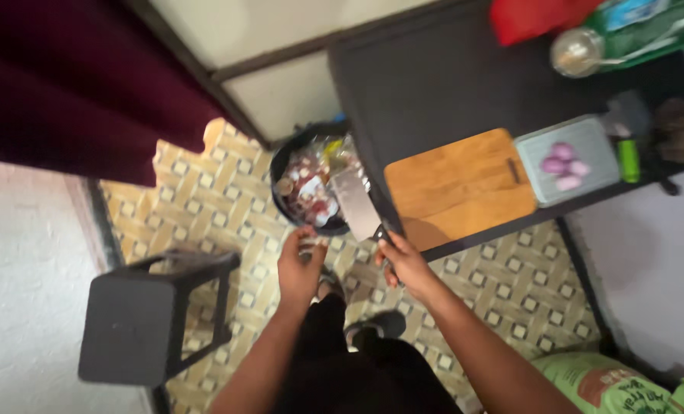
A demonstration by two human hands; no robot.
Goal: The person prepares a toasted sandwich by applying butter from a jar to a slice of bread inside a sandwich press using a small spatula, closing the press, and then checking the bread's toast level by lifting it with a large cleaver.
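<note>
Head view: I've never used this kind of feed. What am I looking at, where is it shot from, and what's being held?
There is no machine here: a camera on a person's head looks down at their two bare hands. The right hand grips a broad-bladed knife over a dark bin of scraps on the patterned floor. The left hand pinches something small; it is too blurred to identify. The dark table holds a wooden cutting board and a pale tray with peeled purple onions. A black stool stands at the left.

dim, soft indoor light — motion blur throughout
</note>
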